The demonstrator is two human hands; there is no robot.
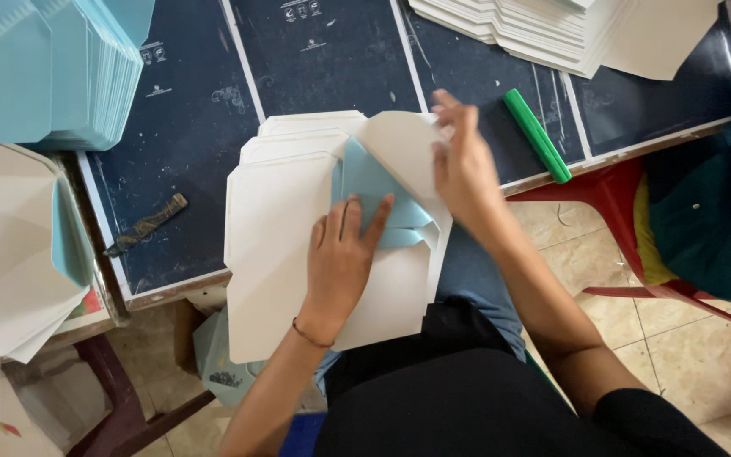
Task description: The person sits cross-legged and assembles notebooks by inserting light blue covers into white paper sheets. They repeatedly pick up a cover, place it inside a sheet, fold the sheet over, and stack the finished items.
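Observation:
A small stack of white die-cut paper sheets (277, 228) lies at the near edge of the dark table (188, 135) and hangs over my lap. The top sheet is partly folded and shows its light blue inner side (370, 182). My left hand (340, 262) lies flat on this sheet, fingers pressing the blue fold. My right hand (463, 165) pinches the white flap (403, 148) at the upper right and holds it bent over the blue part.
A tall pile of light blue sheets (52, 68) stands at the far left, a white stack (552, 30) at the far right. A green stick (536, 135) lies near the table's right edge, a dark scrap (145, 224) at left. Folded pieces (10, 254) heap on a side stand. A red plastic chair (611, 203) with a person in dark teal sits right.

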